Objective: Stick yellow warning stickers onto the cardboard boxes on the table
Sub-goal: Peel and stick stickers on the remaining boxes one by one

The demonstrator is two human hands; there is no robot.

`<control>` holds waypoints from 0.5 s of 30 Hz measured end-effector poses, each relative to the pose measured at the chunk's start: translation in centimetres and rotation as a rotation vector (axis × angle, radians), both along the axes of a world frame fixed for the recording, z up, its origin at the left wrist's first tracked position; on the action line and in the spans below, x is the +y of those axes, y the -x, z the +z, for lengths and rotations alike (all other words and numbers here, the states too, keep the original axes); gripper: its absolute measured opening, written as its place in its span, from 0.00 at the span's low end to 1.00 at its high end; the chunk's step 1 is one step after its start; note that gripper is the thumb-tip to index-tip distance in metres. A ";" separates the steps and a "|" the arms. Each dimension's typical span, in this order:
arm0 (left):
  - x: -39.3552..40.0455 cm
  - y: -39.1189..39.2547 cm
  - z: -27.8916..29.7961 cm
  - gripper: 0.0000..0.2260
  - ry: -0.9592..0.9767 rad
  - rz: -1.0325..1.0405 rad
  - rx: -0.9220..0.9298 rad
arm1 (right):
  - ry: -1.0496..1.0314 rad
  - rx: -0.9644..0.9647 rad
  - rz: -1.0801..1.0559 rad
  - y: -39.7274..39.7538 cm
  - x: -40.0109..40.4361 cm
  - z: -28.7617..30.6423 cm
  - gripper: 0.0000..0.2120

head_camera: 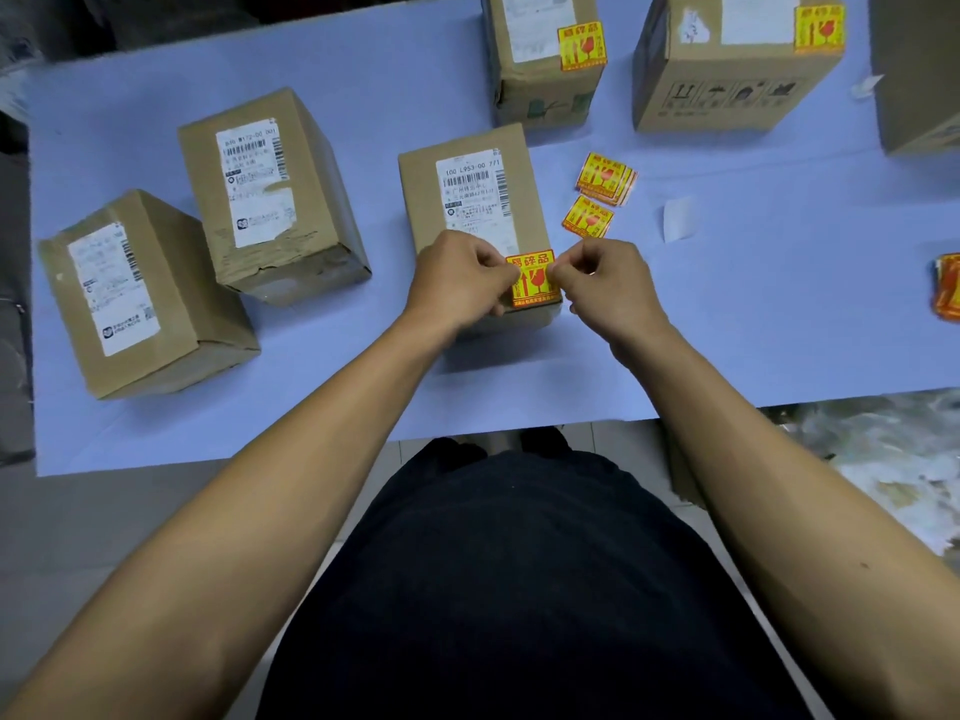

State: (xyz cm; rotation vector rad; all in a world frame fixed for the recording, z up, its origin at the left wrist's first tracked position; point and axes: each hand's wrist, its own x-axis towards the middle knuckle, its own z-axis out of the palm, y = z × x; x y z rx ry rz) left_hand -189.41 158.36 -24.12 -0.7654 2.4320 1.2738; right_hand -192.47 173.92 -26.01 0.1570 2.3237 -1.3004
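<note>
A yellow warning sticker (532, 278) with red print sits at the near end of the top of a cardboard box (467, 194) in the middle of the table. My left hand (457, 283) pinches the sticker's left edge and my right hand (602, 283) pinches its right edge, both with fingers curled. A white shipping label covers the box top beyond the sticker. Whether the sticker lies fully flat on the cardboard is hard to tell.
Two unstickered boxes (270, 200) (140, 293) stand at left. Two boxes bearing yellow stickers (545, 49) (737, 59) stand at the back. Loose stickers (605, 176) (587, 215) and a white backing paper (678, 218) lie right of the middle box. More stickers (948, 293) lie at the right edge.
</note>
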 end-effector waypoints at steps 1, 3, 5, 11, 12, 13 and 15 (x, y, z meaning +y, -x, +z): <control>-0.1 0.1 0.0 0.07 0.005 -0.023 -0.007 | -0.016 0.016 0.004 0.0 0.0 0.0 0.06; -0.2 0.4 0.1 0.10 0.013 -0.071 -0.023 | -0.057 0.053 0.020 0.0 0.0 0.1 0.06; -0.2 0.7 0.0 0.10 0.032 -0.113 -0.041 | -0.098 0.084 0.041 0.1 0.1 0.2 0.06; 0.0 1.1 0.1 0.10 0.058 -0.175 -0.066 | -0.175 0.139 0.069 0.1 0.2 0.1 0.07; 0.0 1.2 0.2 0.09 0.071 -0.182 -0.064 | -0.192 0.152 0.077 0.1 0.2 0.1 0.07; -0.1 1.2 0.4 0.08 0.089 -0.191 -0.061 | -0.207 0.163 0.088 0.1 0.2 0.0 0.07; 0.0 1.2 0.6 0.08 0.136 -0.216 -0.056 | -0.226 0.170 0.106 0.1 0.2 0.0 0.06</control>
